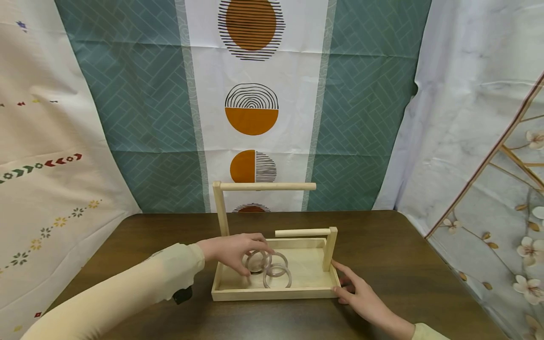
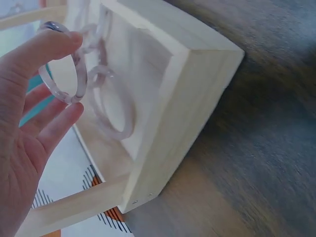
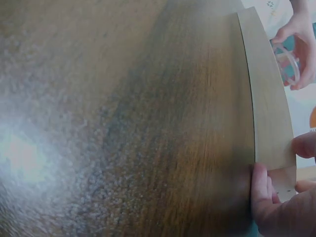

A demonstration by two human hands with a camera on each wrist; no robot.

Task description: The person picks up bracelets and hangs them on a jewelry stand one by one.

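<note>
A pale wooden tray (image 1: 272, 295) stands on the table, with a tall post and bar at its left end and a shorter post and bar at its right. Over its left half, my left hand (image 1: 238, 250) pinches a clear, pinkish bangle (image 2: 82, 74) between thumb and fingers, tilted on edge. Two more bangles lie overlapping on the tray floor, the front bangle (image 1: 290, 279) and the back bangle (image 1: 286, 258). At the tray's front right corner, my right hand (image 1: 357, 295) grips the wall, thumb and fingers on either side of the corner.
The tall bar (image 1: 267, 186) sticks out rightward above the tray, and the short bar (image 1: 301, 232) points left, lower down. Dark brown table (image 1: 148, 245) lies around the tray. A patterned cloth (image 1: 144, 94) hangs behind, with light cloths at both sides.
</note>
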